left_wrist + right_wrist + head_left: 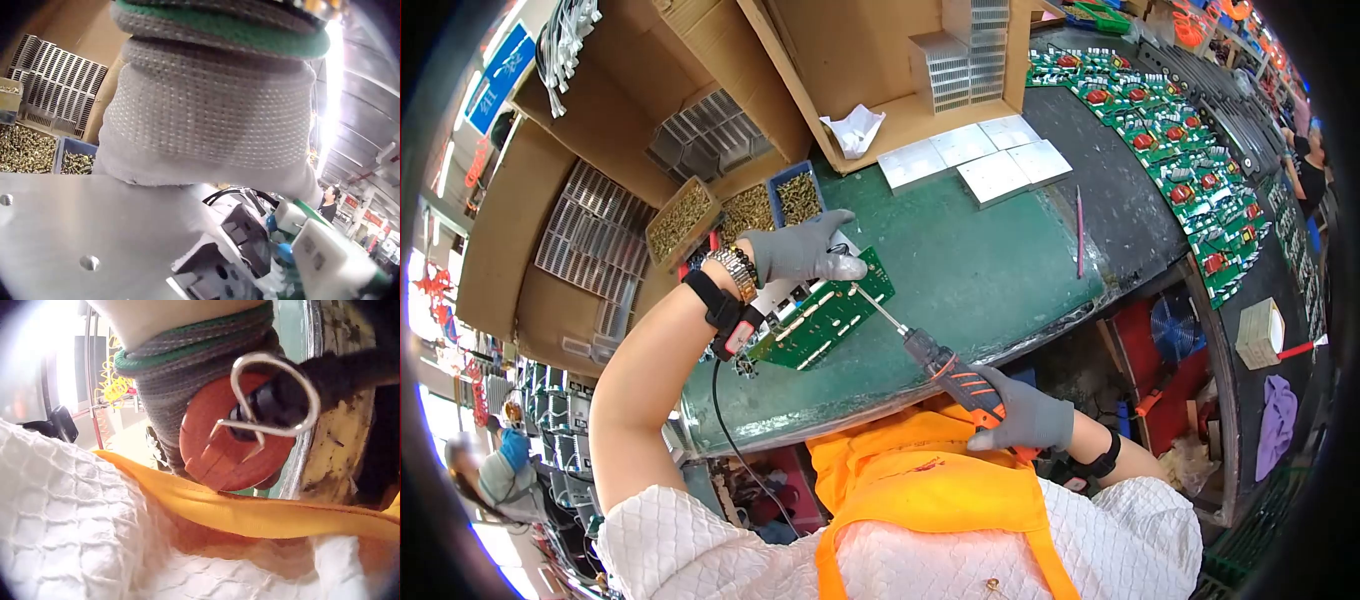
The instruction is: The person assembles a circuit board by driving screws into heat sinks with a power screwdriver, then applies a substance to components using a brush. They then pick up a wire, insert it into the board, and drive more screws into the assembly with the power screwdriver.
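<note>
My gloved left hand [805,252] grips the upper edge of a green circuit board [825,322], which stands tilted over the green mat, its soldered face towards me. In the left wrist view a bare metal plate [125,231] with screw holes lies under the hand, beside black and white components [247,240]. My gloved right hand [1032,414] holds an orange and black electric screwdriver [952,376] around its handle. Its long bit points up and left, the tip right at the board's face near the left fingers. The driver's orange end cap [215,453] and wire hook show in the right wrist view.
Bins of brass-coloured screws [683,222] stand behind the left hand, beside cardboard boxes [730,75] of finned metal parts. Several flat metal plates [998,172] lie at the back. A pink pen [1080,232] lies at the right, and rows of circuit boards [1175,135] line the far right.
</note>
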Tool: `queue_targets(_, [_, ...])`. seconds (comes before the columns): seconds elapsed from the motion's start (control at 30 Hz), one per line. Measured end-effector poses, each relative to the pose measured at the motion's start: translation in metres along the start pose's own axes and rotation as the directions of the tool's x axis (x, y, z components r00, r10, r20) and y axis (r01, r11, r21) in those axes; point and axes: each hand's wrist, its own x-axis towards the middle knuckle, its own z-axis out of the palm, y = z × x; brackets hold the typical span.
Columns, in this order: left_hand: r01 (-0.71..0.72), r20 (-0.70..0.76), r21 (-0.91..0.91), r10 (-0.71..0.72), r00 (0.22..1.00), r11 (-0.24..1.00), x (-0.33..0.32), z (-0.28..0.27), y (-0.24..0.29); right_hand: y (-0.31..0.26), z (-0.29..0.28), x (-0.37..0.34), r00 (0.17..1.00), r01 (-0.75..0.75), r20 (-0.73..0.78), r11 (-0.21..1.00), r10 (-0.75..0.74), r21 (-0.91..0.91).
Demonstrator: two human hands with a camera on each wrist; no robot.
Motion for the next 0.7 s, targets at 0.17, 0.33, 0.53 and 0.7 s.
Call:
queue_targets(0.17, [0.002,0.023,0.013,-0.002,1.000,1.000,0.000,-0.003,0.005,-0.003,-0.001,-0.001,1.000,-0.004,0.013,1.000,0.004,-0.021])
queue_targets(0.33, [-0.012,-0.015,0.011,0.012,1.000,1.000,-0.003,0.001,0.004,0.011,-0.002,0.003,0.998,-0.031,0.062,0.997,0.026,0.075])
queue_targets(0.53, [-0.086,-0.051,-0.007,0.086,0.995,0.996,0.000,0.009,-0.007,-0.005,0.000,-0.006,0.960,-0.165,0.279,0.866,0.030,0.473])
queue_targets(0.7, [0.033,-0.082,-0.295,-0.060,0.995,0.955,0.003,0.020,-0.005,0.013,0.002,-0.007,0.978,-0.124,0.201,0.944,0.064,0.307])
